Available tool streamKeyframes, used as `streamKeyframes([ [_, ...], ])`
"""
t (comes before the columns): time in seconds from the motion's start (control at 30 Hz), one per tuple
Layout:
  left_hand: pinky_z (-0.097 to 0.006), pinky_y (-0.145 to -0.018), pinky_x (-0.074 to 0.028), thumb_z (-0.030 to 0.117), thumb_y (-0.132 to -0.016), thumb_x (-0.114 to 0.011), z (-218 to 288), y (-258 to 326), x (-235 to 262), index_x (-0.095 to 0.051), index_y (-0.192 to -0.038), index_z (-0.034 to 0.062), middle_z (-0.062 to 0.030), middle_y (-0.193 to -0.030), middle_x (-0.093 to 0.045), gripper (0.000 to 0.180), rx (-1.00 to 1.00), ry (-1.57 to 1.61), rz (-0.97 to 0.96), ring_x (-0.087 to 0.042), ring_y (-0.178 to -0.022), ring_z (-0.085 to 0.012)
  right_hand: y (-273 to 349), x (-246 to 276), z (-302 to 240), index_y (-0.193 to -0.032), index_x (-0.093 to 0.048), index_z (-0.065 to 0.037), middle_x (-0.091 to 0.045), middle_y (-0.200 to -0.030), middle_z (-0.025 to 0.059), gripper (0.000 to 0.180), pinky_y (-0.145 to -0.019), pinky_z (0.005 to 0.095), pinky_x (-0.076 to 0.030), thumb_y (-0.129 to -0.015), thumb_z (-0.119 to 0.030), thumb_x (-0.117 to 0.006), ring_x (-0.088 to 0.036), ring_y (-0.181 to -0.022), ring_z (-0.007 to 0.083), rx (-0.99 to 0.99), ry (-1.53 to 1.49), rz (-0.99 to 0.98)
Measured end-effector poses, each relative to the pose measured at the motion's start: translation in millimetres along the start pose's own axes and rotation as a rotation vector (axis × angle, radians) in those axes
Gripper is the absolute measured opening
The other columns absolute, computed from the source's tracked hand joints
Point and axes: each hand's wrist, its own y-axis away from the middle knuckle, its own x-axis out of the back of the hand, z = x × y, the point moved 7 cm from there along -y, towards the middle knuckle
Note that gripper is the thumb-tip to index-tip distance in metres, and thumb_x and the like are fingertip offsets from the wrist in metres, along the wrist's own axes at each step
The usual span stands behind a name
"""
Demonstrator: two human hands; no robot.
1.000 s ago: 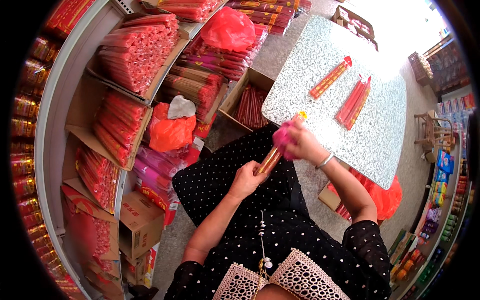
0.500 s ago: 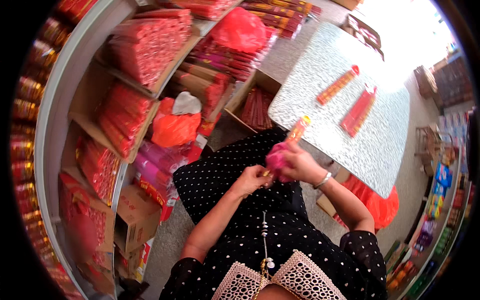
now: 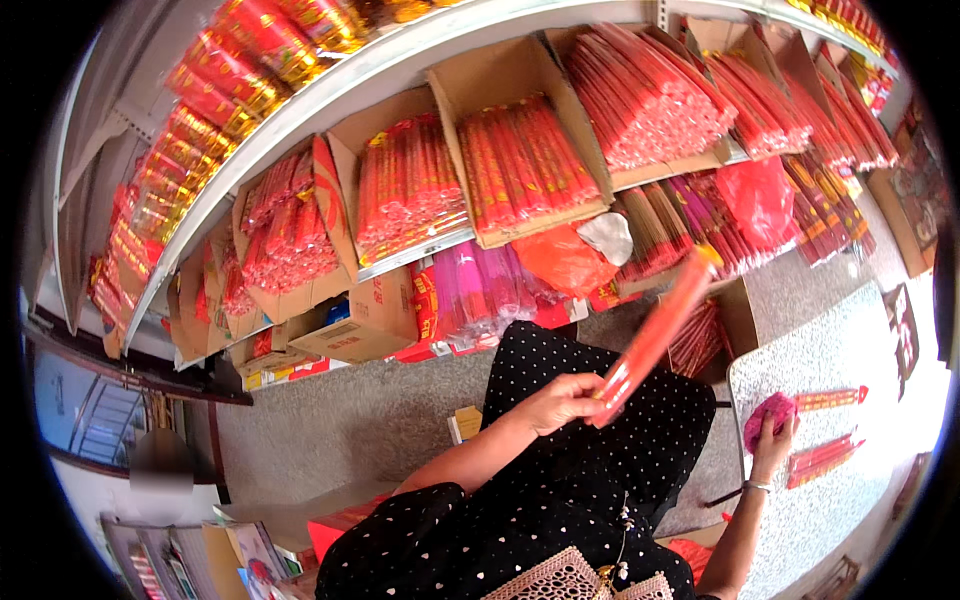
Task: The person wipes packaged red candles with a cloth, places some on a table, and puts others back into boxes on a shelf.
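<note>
A long red packet (image 3: 655, 335) slants over the dotted black dress (image 3: 590, 485), left of the table's (image 3: 840, 345) left edge. The left hand (image 3: 562, 402) clamps its near end between thumb and fingers. By that edge, the right hand (image 3: 770, 450) closes on a crumpled pink cloth (image 3: 766, 413); other red packets (image 3: 824, 461) lie just beside it on the table.

Left hand (image 3: 562, 403) grips, forearm slanting upward; right hand (image 3: 771, 443) curls, arm outstretched.
</note>
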Motion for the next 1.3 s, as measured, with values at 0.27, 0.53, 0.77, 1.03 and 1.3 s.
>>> streamKeyframes([
  [0.27, -0.023, -0.049, -0.040, 0.015, -0.086, -0.057, 78.9, 43.3, 91.4, -0.057, -0.095, 0.0064, -0.0058, -0.076, -0.058, 0.013, -0.259, 0.059, 0.499, -0.052, -0.059, -0.0113, -0.1, -30.9, 16.4, -0.122, -0.048, 0.004, -0.036, -0.131, 0.0348, 0.051, -0.101, 0.0415, -0.030, -0.084, -0.028, -0.057, -0.037, -0.121, 0.0448, -0.056, 0.092, -0.074],
  [0.53, -0.022, -0.040, -0.035, 0.016, -0.087, -0.059, 170.6, 81.6, 201.9, -0.055, -0.086, 0.0061, -0.0080, -0.071, -0.059, 0.011, -0.309, 0.033, 0.827, -0.045, -0.045, -0.0102, 0.9, -32.9, 23.9, -0.121, -0.049, 0.005, -0.035, -0.131, 0.0352, 0.048, -0.102, 0.0406, -0.030, -0.085, -0.025, -0.056, -0.035, -0.124, 0.0433, -0.016, 0.104, -0.045],
  [0.77, -0.023, -0.040, -0.036, 0.015, -0.084, -0.064, 225.6, 70.3, 282.6, -0.055, -0.086, 0.0069, -0.0063, -0.070, -0.058, 0.012, -0.270, 0.092, 0.953, -0.048, -0.048, -0.0118, 1.5, -36.4, 31.6, -0.120, -0.049, 0.005, -0.034, -0.131, 0.0357, 0.046, -0.102, 0.0412, -0.030, -0.085, -0.024, -0.056, -0.035, -0.124, 0.0444, -0.011, 0.121, -0.012],
  [1.03, -0.039, -0.077, -0.054, 0.001, -0.086, -0.054, 228.7, 52.8, 317.5, -0.048, -0.094, -0.0019, -0.0155, -0.086, -0.055, 0.010, -0.472, 0.378, 1.055, -0.058, -0.077, -0.0248, 2.7, -35.6, 29.6, -0.120, -0.049, 0.006, -0.036, -0.131, 0.0344, 0.046, -0.102, 0.0410, -0.030, -0.084, -0.023, -0.056, -0.037, -0.122, 0.0438, 0.000, 0.109, 0.003],
  [1.3, -0.052, -0.089, -0.050, -0.013, -0.081, -0.036, 228.0, 40.3, 332.1, -0.034, -0.111, -0.0113, -0.0249, -0.106, -0.045, 0.030, -0.710, 0.662, 1.115, -0.056, -0.095, -0.0392, 4.2, -37.4, 41.5, -0.120, -0.049, 0.007, -0.038, -0.130, 0.0324, 0.046, -0.102, 0.0401, -0.030, -0.084, -0.020, -0.058, -0.039, -0.121, 0.0414, 0.017, 0.086, 0.035],
])
